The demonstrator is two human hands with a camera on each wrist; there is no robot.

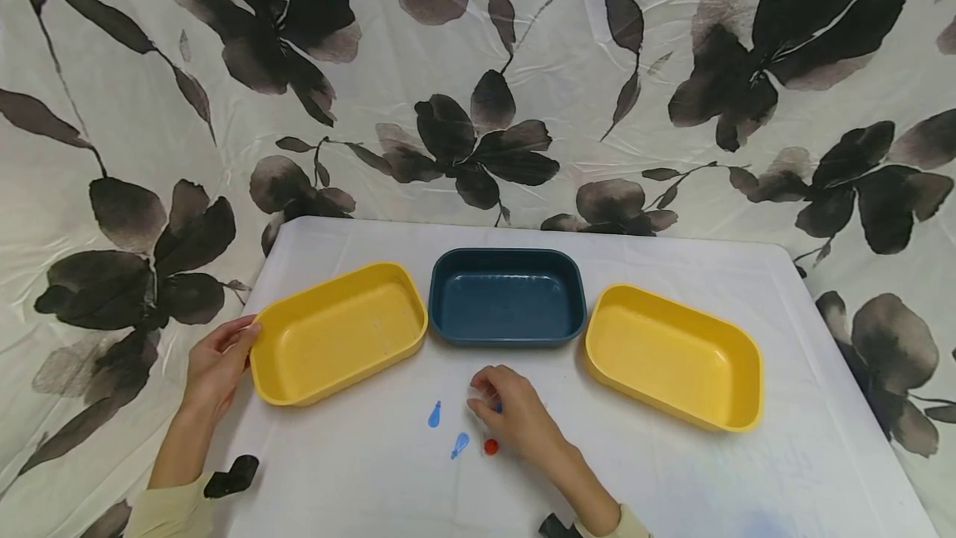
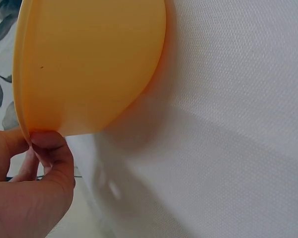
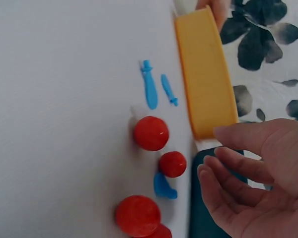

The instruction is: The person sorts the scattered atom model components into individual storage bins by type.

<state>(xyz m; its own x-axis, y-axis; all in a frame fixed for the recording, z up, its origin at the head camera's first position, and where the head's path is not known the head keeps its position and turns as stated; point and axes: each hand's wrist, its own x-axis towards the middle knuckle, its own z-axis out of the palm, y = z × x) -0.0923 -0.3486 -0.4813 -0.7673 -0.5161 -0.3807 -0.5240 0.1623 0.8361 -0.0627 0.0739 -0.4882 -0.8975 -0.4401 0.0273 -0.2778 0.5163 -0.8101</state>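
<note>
Here, left hand (image 1: pixel 215 368) pinching yellow tray (image 1: pixel 336 339) by its rim, right hand (image 1: pixel 526 422) loosely parted, near red balls (image 3: pixel 151 133), blue pieces (image 3: pixel 150 89)

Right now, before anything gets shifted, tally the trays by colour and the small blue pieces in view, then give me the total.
Yellow trays: 2
Dark blue tray: 1
Small blue pieces: 3
Total: 6

Pale, creased cloth (image 1: pixel 597 160) printed with dark flowers (image 1: pixel 446 129) and leaves (image 1: pixel 622 11) spreads behind and on both sides of a white desk (image 1: pixel 672 480) with rounded far corners (image 1: pixel 777 255).
</note>
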